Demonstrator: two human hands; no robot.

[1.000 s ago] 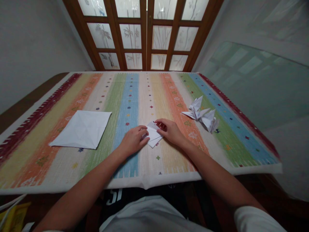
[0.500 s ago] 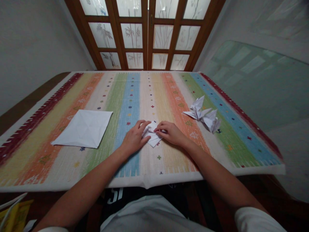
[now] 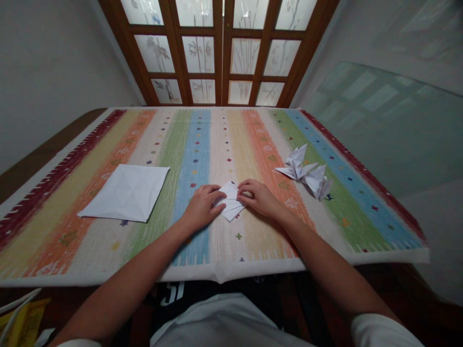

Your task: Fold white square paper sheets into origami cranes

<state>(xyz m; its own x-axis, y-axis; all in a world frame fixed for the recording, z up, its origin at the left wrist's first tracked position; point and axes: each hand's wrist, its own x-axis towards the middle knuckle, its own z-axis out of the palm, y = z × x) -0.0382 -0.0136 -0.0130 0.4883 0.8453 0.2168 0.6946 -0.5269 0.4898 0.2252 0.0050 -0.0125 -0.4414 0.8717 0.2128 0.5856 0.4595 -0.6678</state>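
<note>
A small folded white paper (image 3: 230,204) lies on the striped table mat (image 3: 202,144) near the front middle. My left hand (image 3: 199,207) rests on its left side, fingers curled and pressing it down. My right hand (image 3: 257,196) presses its upper right part with bent fingertips. Both hands touch the paper from opposite sides; part of it is hidden beneath my fingers.
A creased white paper sheet (image 3: 126,192) lies flat to the left. Finished white paper cranes (image 3: 306,172) sit to the right on the mat. Wooden glass-paned doors (image 3: 220,48) stand beyond the table's far edge. A yellow item (image 3: 21,323) lies at the lower left.
My left fingers, stretched out half a second ago, have curled back onto the paper. My right hand shifted slightly right along the paper's upper edge.
</note>
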